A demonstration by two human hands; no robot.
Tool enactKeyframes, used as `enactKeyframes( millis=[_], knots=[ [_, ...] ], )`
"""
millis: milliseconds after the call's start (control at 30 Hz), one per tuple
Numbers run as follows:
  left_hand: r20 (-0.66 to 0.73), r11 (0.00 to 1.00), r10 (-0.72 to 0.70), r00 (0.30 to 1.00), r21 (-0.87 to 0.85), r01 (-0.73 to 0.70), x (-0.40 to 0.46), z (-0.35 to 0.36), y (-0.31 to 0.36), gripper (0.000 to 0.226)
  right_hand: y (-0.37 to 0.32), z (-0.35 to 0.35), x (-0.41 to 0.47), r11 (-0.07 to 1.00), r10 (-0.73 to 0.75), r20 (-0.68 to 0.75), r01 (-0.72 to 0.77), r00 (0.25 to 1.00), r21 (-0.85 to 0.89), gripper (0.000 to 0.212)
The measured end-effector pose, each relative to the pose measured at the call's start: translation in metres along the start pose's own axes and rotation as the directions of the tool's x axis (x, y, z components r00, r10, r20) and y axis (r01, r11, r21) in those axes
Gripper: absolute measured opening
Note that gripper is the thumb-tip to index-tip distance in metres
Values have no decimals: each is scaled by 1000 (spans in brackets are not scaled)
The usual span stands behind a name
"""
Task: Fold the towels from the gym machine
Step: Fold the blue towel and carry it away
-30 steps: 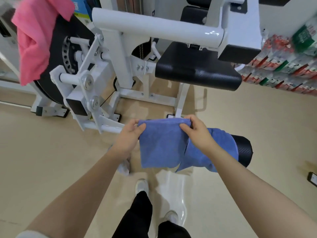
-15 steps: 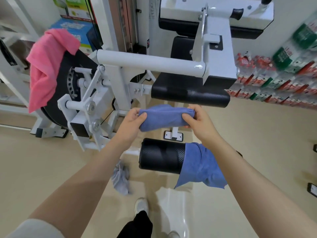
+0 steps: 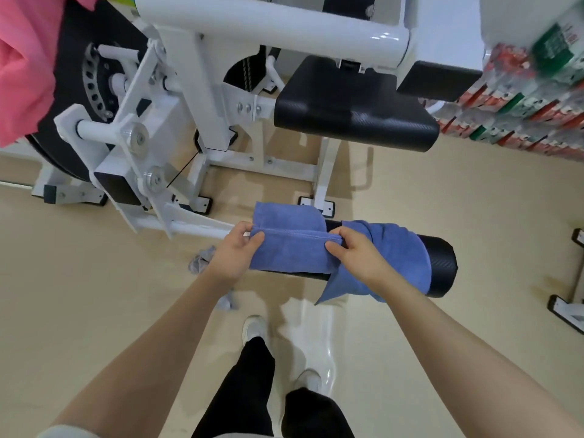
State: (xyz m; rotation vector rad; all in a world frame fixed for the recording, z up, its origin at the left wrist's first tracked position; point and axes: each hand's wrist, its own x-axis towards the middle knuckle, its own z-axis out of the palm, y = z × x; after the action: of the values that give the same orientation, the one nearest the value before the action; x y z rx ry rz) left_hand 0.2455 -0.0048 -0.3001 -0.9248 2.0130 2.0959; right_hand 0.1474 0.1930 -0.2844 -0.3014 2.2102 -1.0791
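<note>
A folded blue towel [image 3: 292, 245] lies over the left part of the machine's black roller pad [image 3: 441, 267]. My left hand [image 3: 235, 252] pinches its left edge and my right hand [image 3: 357, 252] pinches its right edge. A second blue towel [image 3: 395, 257] hangs unfolded over the same roller, just right of my right hand, with a corner dangling below. A pink towel [image 3: 22, 67] hangs on the machine at the top left, partly cut off by the frame edge.
The white gym machine frame [image 3: 196, 99] and its black seat pad [image 3: 357, 112] stand ahead. A grey cloth [image 3: 200, 263] lies crumpled on the beige floor by my left wrist. Stacked bottle packs [image 3: 534, 99] line the right wall. My feet are below.
The folded blue towel was held up in the air between both hands; now it rests on the roller pad, both hands still pinching its ends. The view tilted down.
</note>
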Motion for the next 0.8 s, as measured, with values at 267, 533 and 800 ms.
enactKeyframes(
  millis=[267,533,800],
  knots=[
    [-49,1000,3,999,-12,-4,63,-8,8,10,-10,5,61,991,6,-197,22,980,135,10],
    [19,990,-142,990,-22,143,106,-10,-2,35,-2,26,132,980,183,-199,-162,963,118,30],
    [-24,943,-84,996,322,88,121,-9,-16,45,12,42,166,954,283,-268,-299,921,-24,31]
  ],
)
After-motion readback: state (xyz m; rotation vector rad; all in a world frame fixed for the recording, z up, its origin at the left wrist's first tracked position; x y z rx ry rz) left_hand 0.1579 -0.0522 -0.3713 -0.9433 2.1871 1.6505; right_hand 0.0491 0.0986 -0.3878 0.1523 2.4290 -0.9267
